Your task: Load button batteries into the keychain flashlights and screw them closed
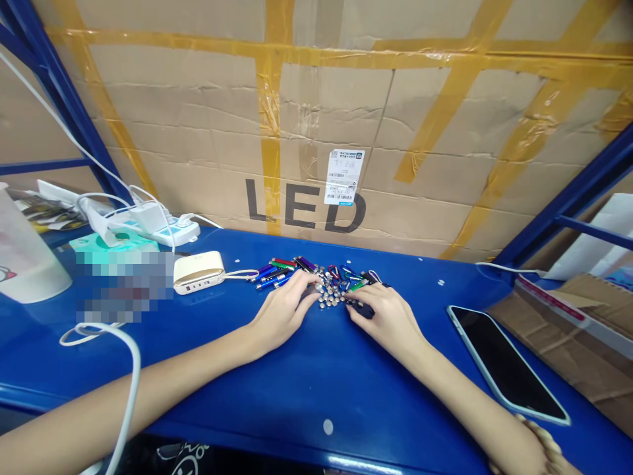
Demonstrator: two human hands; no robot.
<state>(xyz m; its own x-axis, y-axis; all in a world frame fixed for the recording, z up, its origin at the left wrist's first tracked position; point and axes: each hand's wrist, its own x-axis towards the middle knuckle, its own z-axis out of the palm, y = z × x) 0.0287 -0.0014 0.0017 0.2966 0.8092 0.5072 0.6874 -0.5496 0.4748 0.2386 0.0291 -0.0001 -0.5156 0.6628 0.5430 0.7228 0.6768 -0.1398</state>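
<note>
Left hand (pixel 281 313) and right hand (pixel 388 320) flank a heap of silver discs (pixel 329 293).

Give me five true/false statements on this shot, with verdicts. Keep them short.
1. The left hand and right hand are both bare and at a pile of small metal discs. True.
2. The left hand is holding the power bank. False: it lies on the blue shelf, left of that hand.
3. A phone lies to the right of the hands, its screen dark. True.
4. The power strip is at the right end of the shelf. False: it is at the left, beyond the power bank.
5. The cardboard box behind the shelf has LED printed on it. True.
</note>
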